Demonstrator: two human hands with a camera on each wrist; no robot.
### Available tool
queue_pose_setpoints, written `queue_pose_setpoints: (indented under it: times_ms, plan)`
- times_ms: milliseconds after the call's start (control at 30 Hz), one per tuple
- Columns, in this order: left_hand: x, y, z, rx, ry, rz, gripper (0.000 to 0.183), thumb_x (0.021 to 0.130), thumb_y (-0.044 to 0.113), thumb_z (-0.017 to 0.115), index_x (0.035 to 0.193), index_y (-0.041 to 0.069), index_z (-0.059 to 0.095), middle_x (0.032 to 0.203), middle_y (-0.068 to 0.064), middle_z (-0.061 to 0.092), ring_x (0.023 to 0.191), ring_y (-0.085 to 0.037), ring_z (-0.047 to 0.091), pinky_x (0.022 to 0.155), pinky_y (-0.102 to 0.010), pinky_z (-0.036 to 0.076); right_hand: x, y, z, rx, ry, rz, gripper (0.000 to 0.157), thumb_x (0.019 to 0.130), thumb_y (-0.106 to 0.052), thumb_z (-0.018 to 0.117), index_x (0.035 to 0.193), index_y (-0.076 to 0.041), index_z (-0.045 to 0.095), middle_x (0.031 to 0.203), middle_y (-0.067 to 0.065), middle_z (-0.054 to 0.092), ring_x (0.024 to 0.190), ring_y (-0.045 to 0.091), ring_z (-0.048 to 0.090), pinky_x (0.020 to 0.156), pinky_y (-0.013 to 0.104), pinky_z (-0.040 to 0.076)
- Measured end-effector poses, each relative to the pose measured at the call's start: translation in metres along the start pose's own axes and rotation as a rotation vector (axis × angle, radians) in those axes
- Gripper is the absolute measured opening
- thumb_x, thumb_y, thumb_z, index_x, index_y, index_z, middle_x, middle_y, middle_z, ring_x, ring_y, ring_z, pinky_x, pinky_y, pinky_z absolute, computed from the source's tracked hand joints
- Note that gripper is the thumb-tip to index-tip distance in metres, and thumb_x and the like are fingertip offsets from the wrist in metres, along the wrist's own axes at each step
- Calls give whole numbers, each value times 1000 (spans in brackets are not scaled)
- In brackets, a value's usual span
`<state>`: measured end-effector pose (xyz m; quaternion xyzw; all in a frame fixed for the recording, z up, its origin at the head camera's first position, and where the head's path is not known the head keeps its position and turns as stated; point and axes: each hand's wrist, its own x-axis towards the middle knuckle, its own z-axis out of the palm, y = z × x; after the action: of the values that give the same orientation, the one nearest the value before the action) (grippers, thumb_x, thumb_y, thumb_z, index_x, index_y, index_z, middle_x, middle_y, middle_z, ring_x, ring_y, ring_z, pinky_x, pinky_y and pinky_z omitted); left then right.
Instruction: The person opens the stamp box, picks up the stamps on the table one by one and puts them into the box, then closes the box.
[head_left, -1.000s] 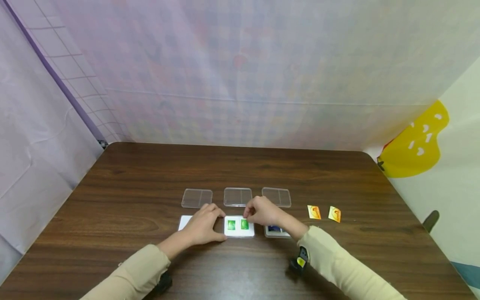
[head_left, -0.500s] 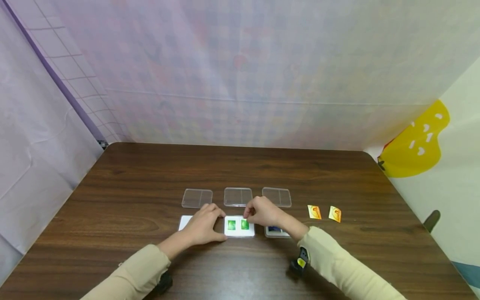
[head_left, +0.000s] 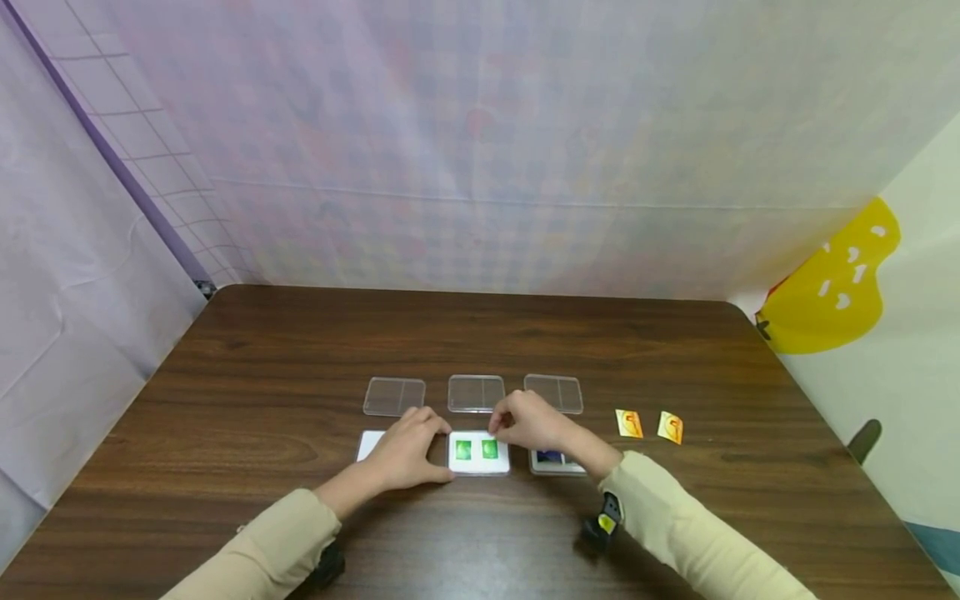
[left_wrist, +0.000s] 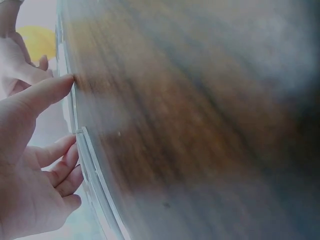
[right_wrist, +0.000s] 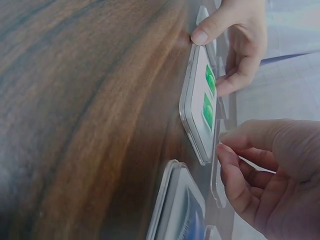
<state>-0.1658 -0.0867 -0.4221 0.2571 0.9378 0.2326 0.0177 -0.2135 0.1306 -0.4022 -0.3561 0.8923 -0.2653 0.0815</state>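
In the middle of the table lies a shallow clear plastic case (head_left: 478, 468) with a white insert, on which two small green picture squares (right_wrist: 208, 110) sit side by side. My left hand (head_left: 408, 450) holds it by its left corners, thumb at the near one and fingers at the far one. At the far right corner is my right hand (head_left: 527, 421), thumb and index tips together and other fingers curled. Nothing shows between those tips in the right wrist view. A second white case (head_left: 367, 444) is partly hidden behind the left hand.
A case with a dark blue picture (head_left: 551, 457) lies right of the middle one, partly under the right forearm. Clear lids (head_left: 476, 393) form a row behind the cases. Two orange-yellow picture squares (head_left: 628, 424) lie farther right on the brown wooden table (head_left: 300, 333).
My right hand has shifted slightly away and to the right, so the right green square shows more fully. The left hand stays put on the case.
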Motion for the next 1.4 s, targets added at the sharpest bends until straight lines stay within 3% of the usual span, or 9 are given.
queue_pose_setpoints:
  times_ms: [233, 400, 700, 933, 1200, 1400]
  plan:
    - [-1, -2, -5, 6, 19, 8, 64, 63, 38, 79, 110, 0, 59, 103, -7, 55, 96, -22, 48, 85, -37, 43, -10, 2, -10, 28, 3, 21, 6, 72, -2, 64, 75, -6, 68, 67, -6, 62, 59, -1, 50, 57, 17, 45]
    - [-7, -8, -18, -18, 61, -13, 71, 61, 39, 80, 115, 1, 56, 110, -9, 54, 102, -23, 47, 89, -39, 42, -23, 9, -21, 29, -7, 29, 5, 73, -3, 64, 76, -6, 67, 66, -8, 59, 58, -1, 49, 57, 18, 44]
    - [-42, -43, -36, -1, 96, -42, 70, 59, 41, 80, 110, 0, 58, 103, -10, 56, 98, -26, 49, 84, -42, 44, -58, 34, -44, 61, -29, 78, 7, 75, -3, 64, 82, -5, 67, 68, -8, 58, 62, 1, 50, 58, 19, 44]
    - [-62, -64, -41, -7, 55, -114, 75, 58, 42, 81, 112, -2, 56, 105, -11, 55, 102, -30, 47, 87, -47, 41, -84, 49, -60, 145, -57, 122, 11, 78, -2, 64, 89, -1, 65, 75, -2, 59, 68, 4, 53, 58, 22, 47]
    - [-62, -69, -42, 1, 40, -79, 65, 57, 36, 83, 106, 1, 59, 94, -3, 54, 95, -25, 47, 83, -43, 42, -107, 79, -79, 170, -14, 200, 17, 79, -6, 66, 94, 3, 63, 77, 2, 58, 62, 5, 52, 49, 24, 47]
    - [-60, -71, -40, 12, 53, -74, 61, 57, 34, 83, 104, 1, 60, 93, -2, 54, 94, -24, 48, 83, -42, 42, -115, 104, -88, 88, 43, 259, 20, 77, -5, 67, 94, 4, 63, 80, 4, 62, 69, 8, 55, 57, 23, 47]
